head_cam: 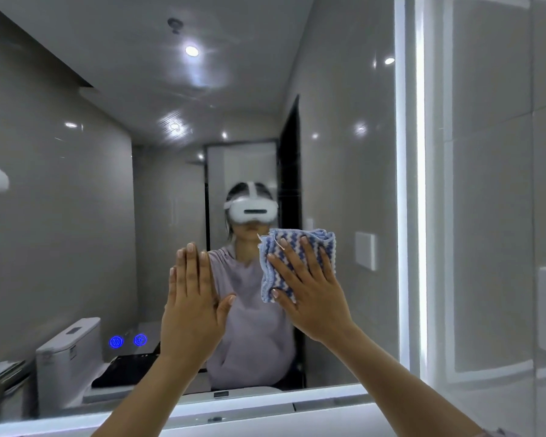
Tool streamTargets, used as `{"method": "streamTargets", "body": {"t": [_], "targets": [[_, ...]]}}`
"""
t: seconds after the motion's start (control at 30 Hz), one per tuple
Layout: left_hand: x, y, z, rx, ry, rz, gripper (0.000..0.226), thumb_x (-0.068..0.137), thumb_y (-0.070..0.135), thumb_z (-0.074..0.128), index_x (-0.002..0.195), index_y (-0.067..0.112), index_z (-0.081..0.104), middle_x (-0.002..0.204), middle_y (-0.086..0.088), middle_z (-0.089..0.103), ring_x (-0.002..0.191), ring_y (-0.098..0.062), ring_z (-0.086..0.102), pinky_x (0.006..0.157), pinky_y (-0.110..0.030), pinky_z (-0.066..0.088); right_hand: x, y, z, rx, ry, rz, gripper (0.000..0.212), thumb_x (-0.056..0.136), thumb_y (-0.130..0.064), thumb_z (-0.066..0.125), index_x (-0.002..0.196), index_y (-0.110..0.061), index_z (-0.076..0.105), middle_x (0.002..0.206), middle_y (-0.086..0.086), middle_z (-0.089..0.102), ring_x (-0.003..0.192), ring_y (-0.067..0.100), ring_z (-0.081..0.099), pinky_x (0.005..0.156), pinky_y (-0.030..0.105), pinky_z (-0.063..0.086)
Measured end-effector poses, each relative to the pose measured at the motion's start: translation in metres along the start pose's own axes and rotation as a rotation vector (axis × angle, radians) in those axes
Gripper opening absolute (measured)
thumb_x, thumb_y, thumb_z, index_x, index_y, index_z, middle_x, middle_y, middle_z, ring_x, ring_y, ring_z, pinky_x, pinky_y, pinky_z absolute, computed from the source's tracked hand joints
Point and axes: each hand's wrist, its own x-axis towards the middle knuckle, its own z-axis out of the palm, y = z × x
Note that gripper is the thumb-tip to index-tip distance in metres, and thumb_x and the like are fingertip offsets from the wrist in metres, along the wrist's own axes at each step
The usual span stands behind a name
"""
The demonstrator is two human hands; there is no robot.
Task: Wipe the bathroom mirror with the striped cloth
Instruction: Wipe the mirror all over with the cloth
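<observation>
Bathroom mirror (76, 216) fills your view; your right hand (309, 288), fingers flat, presses the striped cloth (314, 236) to it. Your left hand (193, 298), flat and bare alongside, could print fresh smudges.

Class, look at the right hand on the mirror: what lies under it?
The striped cloth, pressed flat to the mirror by the right hand. The glass behind the cloth is covered and cannot be seen.

Right hand (309, 288) lies on the cloth (297, 263) against the mirror (108, 152); left hand (194, 298) just beside, leftward
</observation>
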Motion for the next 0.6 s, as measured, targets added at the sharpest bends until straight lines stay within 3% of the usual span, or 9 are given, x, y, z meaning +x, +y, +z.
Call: {"method": "streamTargets", "body": {"t": [0.17,0.27,0.4,0.47,0.6], "targets": [[0.0,0.0,0.003,-0.009,0.024,0.012,0.084,0.096,0.059,0.012,0.149,-0.005,0.012,0.159,-0.023,0.004,0.148,-0.037,0.005,0.121,-0.042,0.003,-0.02,0.035,-0.002,-0.069,0.009,0.004,0.06,0.1,-0.05,0.022,0.153,-0.024,0.012,0.161,0.004,0.006,0.148,0.031,0.002,0.12,0.048,0.0],[-0.001,-0.001,0.004,-0.01,0.033,0.015,0.083,0.096,0.059,0.013,0.15,-0.005,0.01,0.159,-0.023,0.003,0.148,-0.037,0.005,0.12,-0.043,0.005,-0.035,0.062,-0.002,-0.077,0.0,0.047,0.061,0.1,-0.05,0.019,0.154,-0.024,0.006,0.162,0.005,0.0,0.148,0.034,0.005,0.119,0.052,0.006],[-0.001,-0.001,0.005,-0.011,0.04,0.02,0.083,0.096,0.059,0.013,0.15,-0.004,0.008,0.159,-0.023,0.002,0.148,-0.037,0.005,0.121,-0.043,0.003,-0.054,0.088,-0.007,-0.06,-0.031,0.147,0.066,0.098,-0.046,0.031,0.153,-0.016,0.011,0.161,0.012,0.006,0.147,0.038,0.006,0.117,0.057,0.011],[-0.001,-0.001,0.005,-0.013,0.05,0.024,0.082,0.096,0.058,0.016,0.151,-0.002,0.006,0.159,-0.023,0.002,0.148,-0.037,0.004,0.121,-0.042,0.002,-0.06,0.096,-0.009,-0.057,-0.067,0.194,0.064,0.1,-0.045,0.026,0.153,-0.013,0.01,0.16,0.014,0.008,0.147,0.038,0.007,0.116,0.059,0.013],[0.0,-0.001,0.006,-0.014,0.062,0.023,0.083,0.095,0.056,0.022,0.15,-0.003,0.006,0.159,-0.023,0.003,0.148,-0.037,0.005,0.121,-0.042,0.003,-0.067,0.105,-0.015,0.021,-0.129,0.378,0.06,0.1,-0.053,0.008,0.153,-0.027,0.0,0.16,-0.004,-0.014,0.149,0.026,-0.005,0.12,0.046,-0.002]]}}
